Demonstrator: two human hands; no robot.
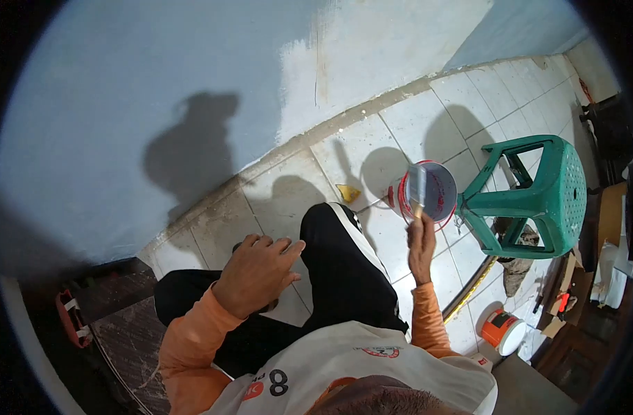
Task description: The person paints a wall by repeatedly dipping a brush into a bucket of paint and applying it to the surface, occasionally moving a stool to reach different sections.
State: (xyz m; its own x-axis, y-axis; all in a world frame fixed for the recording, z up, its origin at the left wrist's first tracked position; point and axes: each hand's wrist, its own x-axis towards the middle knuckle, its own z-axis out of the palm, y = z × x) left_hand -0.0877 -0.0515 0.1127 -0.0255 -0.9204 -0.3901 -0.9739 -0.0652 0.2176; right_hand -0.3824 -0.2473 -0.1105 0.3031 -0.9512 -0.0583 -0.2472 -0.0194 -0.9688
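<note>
In the head view my right hand (421, 247) is closed round the wooden handle of a paintbrush (417, 185). The wide, pale bristle end overlaps the left rim of a paint bucket (449, 189) in this view. Red marks show on the bucket's outside and inner wall, and it stands on the floor. My left hand (258, 274) is empty, its fingers loosely apart, over my bent legs. Ahead of me, the wall (157, 55) is blue-grey on the left, with a white painted area (365, 55) ending in a ragged brushed edge.
A green plastic stool (552, 194) stands right of the bucket. On the tiled floor lies a small yellow piece (347, 193) near the wall. An orange-and-white tub (503, 332) sits at lower right, close to cardboard (572, 294). Brown boards (123, 332) are at lower left.
</note>
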